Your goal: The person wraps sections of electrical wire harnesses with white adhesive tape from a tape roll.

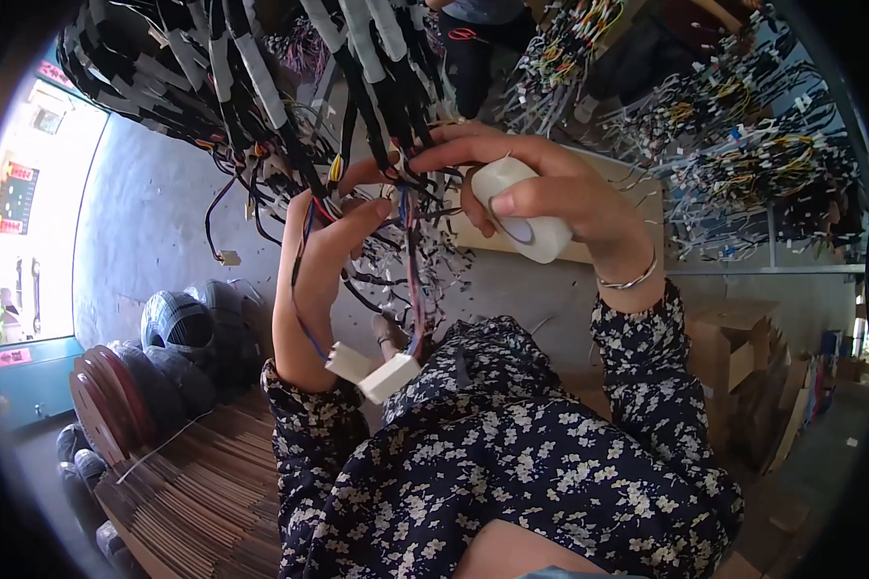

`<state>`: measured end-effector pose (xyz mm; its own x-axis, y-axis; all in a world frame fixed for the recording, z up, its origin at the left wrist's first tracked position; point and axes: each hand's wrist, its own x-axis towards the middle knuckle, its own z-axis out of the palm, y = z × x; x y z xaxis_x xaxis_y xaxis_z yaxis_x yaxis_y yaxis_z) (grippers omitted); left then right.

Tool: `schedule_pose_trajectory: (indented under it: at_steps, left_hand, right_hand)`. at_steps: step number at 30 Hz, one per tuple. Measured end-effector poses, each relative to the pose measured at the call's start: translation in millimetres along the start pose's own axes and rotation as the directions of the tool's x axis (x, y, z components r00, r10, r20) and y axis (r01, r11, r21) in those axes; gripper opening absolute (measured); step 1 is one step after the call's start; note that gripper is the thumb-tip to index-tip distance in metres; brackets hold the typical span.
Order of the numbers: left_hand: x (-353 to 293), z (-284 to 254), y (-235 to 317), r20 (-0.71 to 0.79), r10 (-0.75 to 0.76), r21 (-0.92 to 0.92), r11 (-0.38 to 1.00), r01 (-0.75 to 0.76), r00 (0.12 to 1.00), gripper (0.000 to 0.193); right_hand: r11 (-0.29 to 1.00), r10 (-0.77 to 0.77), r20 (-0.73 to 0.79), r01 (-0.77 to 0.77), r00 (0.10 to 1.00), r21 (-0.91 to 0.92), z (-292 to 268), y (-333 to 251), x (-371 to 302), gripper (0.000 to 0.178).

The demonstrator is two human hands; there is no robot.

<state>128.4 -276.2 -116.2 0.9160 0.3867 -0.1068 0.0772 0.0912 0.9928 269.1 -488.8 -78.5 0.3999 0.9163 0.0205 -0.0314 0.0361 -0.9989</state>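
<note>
A thick bundle of black-wrapped wire harnesses (377,82) with white tape bands hangs at the top in front of me. My left hand (309,275) is closed around thin coloured wires at the bundle's lower end. From that spot two white plug connectors (392,377) dangle on blue, red and dark wires, close to my left wrist. My right hand (589,198) grips a roll of white tape (543,234) between thumb and fingers. Its index finger stretches left to the harness, near my left fingertips. The exact contact between fingers and wires is partly hidden.
More harnesses with loose connector ends (772,183) hang on a rack at the right. Flattened cardboard (203,482) is stacked at lower left beside dark wire coils (176,323). Cardboard boxes (729,343) stand at the right. Another person's dark-clothed legs (478,58) show at the top.
</note>
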Motion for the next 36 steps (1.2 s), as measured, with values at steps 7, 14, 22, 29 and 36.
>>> schedule_pose_trajectory:
  at_steps: [7, 14, 22, 29, 36]
  left_hand:
    - [-4.9, -1.1, 7.1, 0.111, -0.098, -0.080, 0.991, 0.107, 0.989, 0.040]
    - [-22.8, -3.7, 7.6, 0.066, -0.036, 0.047, 0.998, 0.033, 0.997, 0.030]
    - [-24.1, 0.3, 2.3, 0.214, -0.008, -0.095, 0.995, 0.029, 0.977, 0.027]
    - [-24.0, 9.4, 7.1, 0.169, 0.021, -0.037, 0.999, -0.015, 0.985, 0.023]
    - [-21.6, 4.2, -0.4, 0.204, 0.047, -0.037, 0.998, -0.040, 0.978, 0.027]
  right_hand:
    - [0.997, 0.023, 0.242, -0.041, 0.970, 0.069, -13.6, -4.0, -9.3, 0.063]
    - [0.998, -0.068, 0.314, 0.064, 0.947, 0.025, -16.4, -4.4, -22.0, 0.065]
    - [0.978, -0.010, 0.301, -0.053, 0.953, 0.200, -8.4, -23.1, -43.9, 0.069]
    - [0.951, 0.026, 0.068, -0.004, 0.997, -0.309, 38.2, -27.5, -59.1, 0.057]
    - [0.977, 0.199, 0.197, -0.178, 0.960, -0.121, 25.0, -35.9, -48.8, 0.069]
